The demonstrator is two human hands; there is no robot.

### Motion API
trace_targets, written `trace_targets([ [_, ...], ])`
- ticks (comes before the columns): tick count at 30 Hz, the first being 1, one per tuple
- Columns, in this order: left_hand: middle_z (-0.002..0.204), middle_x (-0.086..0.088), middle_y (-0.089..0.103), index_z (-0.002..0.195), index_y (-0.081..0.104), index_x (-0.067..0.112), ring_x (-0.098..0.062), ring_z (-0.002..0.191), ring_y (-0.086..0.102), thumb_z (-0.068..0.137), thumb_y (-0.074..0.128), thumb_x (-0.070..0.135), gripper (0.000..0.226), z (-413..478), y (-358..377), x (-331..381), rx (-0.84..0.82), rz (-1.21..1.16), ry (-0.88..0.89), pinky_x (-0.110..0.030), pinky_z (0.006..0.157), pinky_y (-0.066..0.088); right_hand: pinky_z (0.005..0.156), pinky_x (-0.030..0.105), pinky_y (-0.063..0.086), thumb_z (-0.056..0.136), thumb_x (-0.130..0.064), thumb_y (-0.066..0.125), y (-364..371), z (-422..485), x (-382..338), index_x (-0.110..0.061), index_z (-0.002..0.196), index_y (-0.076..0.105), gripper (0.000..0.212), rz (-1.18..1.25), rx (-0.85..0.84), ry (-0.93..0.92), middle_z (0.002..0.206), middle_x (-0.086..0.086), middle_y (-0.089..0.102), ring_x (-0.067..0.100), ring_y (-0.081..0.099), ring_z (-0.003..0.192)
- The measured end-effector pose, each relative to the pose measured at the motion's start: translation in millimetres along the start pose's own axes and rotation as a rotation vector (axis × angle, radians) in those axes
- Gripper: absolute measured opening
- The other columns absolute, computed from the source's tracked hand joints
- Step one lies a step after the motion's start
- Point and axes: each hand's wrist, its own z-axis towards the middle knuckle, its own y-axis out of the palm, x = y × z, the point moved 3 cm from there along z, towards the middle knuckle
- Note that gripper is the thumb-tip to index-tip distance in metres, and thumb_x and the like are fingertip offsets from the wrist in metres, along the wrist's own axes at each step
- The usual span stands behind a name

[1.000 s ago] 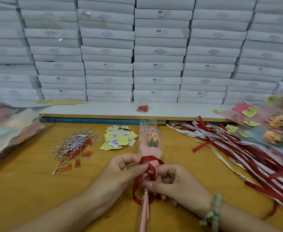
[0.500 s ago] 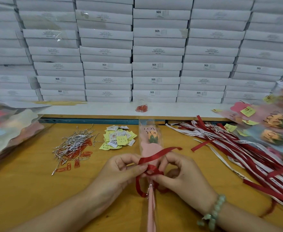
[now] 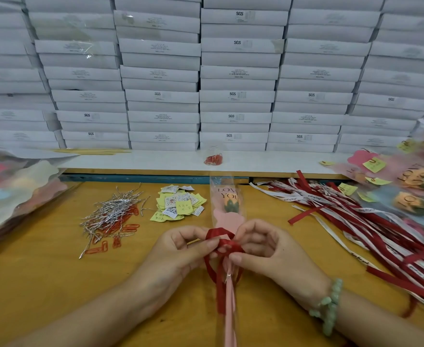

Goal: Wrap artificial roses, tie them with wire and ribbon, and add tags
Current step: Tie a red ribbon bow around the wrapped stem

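Observation:
A wrapped rose [image 3: 227, 204] in a clear sleeve with pink paper lies lengthwise on the wooden table [image 3: 35, 284], bud pointing away from me. A red ribbon [image 3: 224, 242] is looped into a bow around its stem. My left hand [image 3: 178, 251] pinches the bow's left loop. My right hand [image 3: 266, 249] pinches the right side of the bow. Two ribbon tails hang down beside the pink stem, past a small silver wire twist [image 3: 228, 276].
Silver wire ties and red paper clips [image 3: 113, 216] lie in a heap at left, beside yellow and white tags [image 3: 178, 202]. Red and white ribbons [image 3: 371, 229] spread across the right, with finished roses [image 3: 411, 196] behind them. Wrapping sleeves [image 3: 13, 186] lie far left. White boxes [image 3: 236, 96] stack behind.
The ribbon end that stuck out to the right has been pulled in, and the bow is now smaller and tighter. Both hands have closed in on the knot.

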Motion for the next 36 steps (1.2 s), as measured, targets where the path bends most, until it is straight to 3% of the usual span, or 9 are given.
trace_targets([
  [6,0.105,-0.017,0.073,0.087,0.077,0.005,-0.027,0.099,0.071,0.065,0.087,0.024,0.031,-1,-5,3,0.014,0.08,0.015,-0.025,0.08,0.057,0.071,0.016,0.047,0.091,-0.023,0.06,-19,-4,-15,-0.026,0.088,0.062,0.004,-0.485,0.149,-0.239,0.082,-0.007,0.066,0.009,0.063,0.079],
  [11,0.106,-0.016,0.073,0.089,0.077,0.006,-0.026,0.104,0.069,0.069,0.084,0.036,0.037,-1,-13,10,-0.009,0.157,0.028,-0.023,0.083,0.055,0.055,0.019,0.038,0.088,-0.026,0.062,-26,-4,-13,-0.035,0.084,0.047,0.018,-0.99,0.028,-0.311,0.064,-0.008,0.049,0.012,0.051,0.065],
  [15,0.076,-0.014,0.069,0.068,0.07,0.012,-0.028,0.084,0.071,0.079,0.074,0.025,0.018,1,-17,17,-0.004,0.105,0.022,-0.026,0.073,0.058,0.051,0.019,0.036,0.083,-0.027,0.059,-27,-3,-10,-0.036,0.085,0.04,0.022,-1.156,-0.026,-0.303,0.062,-0.012,0.047,0.01,0.051,0.065],
  [18,0.06,-0.009,0.057,0.061,0.059,0.016,-0.025,0.056,0.065,0.089,0.063,0.022,0.029,-1,-18,20,0.042,0.213,0.033,-0.022,0.054,0.052,0.05,0.019,0.033,0.078,-0.026,0.053,-27,-2,-9,-0.037,0.083,0.036,0.021,-1.245,-0.091,-0.301,0.059,-0.012,0.047,0.01,0.049,0.059],
  [25,0.051,-0.006,0.051,0.103,0.057,0.012,-0.021,0.036,0.047,0.096,0.048,0.002,0.015,-7,-22,25,0.371,0.383,0.16,-0.024,0.039,0.043,0.051,0.027,0.04,0.077,-0.024,0.047,-28,-1,-5,-0.036,0.083,0.034,0.019,-1.318,-0.164,-0.275,0.058,-0.008,0.052,0.013,0.05,0.054],
  [28,0.07,-0.003,0.061,0.109,0.056,0.021,-0.015,0.046,0.053,0.096,0.048,0.002,0.024,-8,-29,38,0.588,0.293,0.287,-0.022,0.044,0.044,0.05,0.027,0.039,0.076,-0.025,0.046,-28,-1,-3,-0.035,0.083,0.035,0.017,-1.326,-0.164,-0.264,0.057,-0.008,0.051,0.014,0.049,0.054],
  [31,0.116,0.01,0.058,0.123,0.05,0.036,-0.005,0.098,0.061,0.092,0.05,-0.006,0.052,-9,-38,41,0.703,0.419,0.307,-0.025,0.08,0.05,0.047,0.021,0.033,0.076,-0.027,0.046,-29,-1,-3,-0.036,0.084,0.036,0.015,-1.321,-0.16,-0.234,0.055,-0.01,0.047,0.012,0.048,0.054],
  [34,0.143,0.015,0.035,0.139,0.04,0.038,0.004,0.132,0.032,0.079,0.047,-0.022,0.085,-14,-26,46,0.6,0.867,0.432,-0.014,0.099,0.037,0.046,0.017,0.03,0.075,-0.032,0.048,-28,-2,-7,-0.039,0.087,0.04,0.016,-1.316,-0.122,-0.239,0.066,-0.016,0.047,0.006,0.047,0.058],
  [36,0.143,0.009,0.04,0.137,0.049,0.028,-0.005,0.137,0.031,0.073,0.046,-0.019,0.079,-17,-13,48,0.421,1.17,0.597,-0.013,0.101,0.035,0.046,0.016,0.03,0.077,-0.038,0.047,-27,-3,-10,-0.039,0.09,0.044,0.014,-1.332,-0.094,-0.276,0.079,-0.018,0.048,0.006,0.046,0.06],
])
